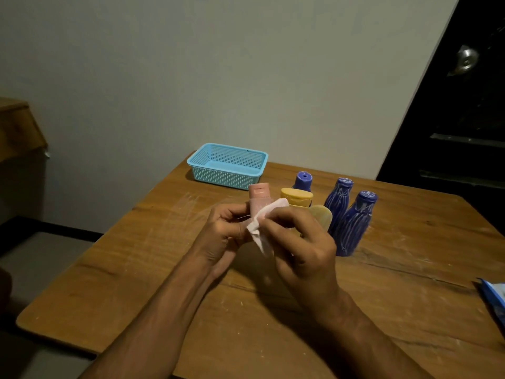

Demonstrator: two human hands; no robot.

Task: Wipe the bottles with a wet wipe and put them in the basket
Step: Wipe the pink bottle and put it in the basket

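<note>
My left hand (222, 233) grips a pink bottle (259, 196) with a flip cap, upright above the table. My right hand (303, 244) pinches a white wet wipe (263, 228) against the bottle's side. Behind my hands stand a yellow-capped bottle (297, 196), a pale yellow bottle (320, 214) and a small blue bottle (302, 180). Two taller blue bottles (338, 203) (355, 224) stand to the right. A light blue mesh basket (228, 173) sits at the table's far edge with nothing visible inside.
The wooden table (136, 269) is scuffed with pale marks. A blue wipe packet (496, 296) lies at the right edge. A dark door (464, 105) with a metal knob stands at the right, a wooden piece of furniture (19, 127) at the left.
</note>
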